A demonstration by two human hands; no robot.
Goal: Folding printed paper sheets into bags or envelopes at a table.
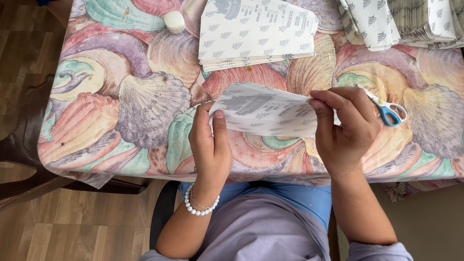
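Both of my hands are on one printed paper sheet (263, 110), white with small grey leaf marks and blocks of dark print, held just above the near edge of the table. My left hand (210, 145) pinches its left end, thumb lying flat on top and the other fingers tucked under the paper. My right hand (344, 126) grips the right end, fingertips (321, 104) curled over the upper edge and pressed down on the sheet, so both hands are closed on the paper rather than spread. The sheet looks creased or folded along its length, though I cannot tell how many layers it has. A white bead bracelet (200, 205) with a thin chain sits on my left wrist.

Just beyond my right hand, a small pair of scissors (386, 107) with blue handles lies on the table, blades pointing away to the left, close to my knuckles but not touching that I can see. Farther back, in the middle, rests a neat stack of the same leaf-printed paper (256, 31), well apart from the sheet I hold. At the far right corner more piles of folded printed paper (411, 19) lean together. A small round white container (174, 21) stands near the far left of the stack.

All of it lies on a tablecloth (121, 96) patterned with large seashells in pink, purple, green and tan. A dark wooden chair (24, 145) stands at the left side, on a wood-plank floor (72, 227).
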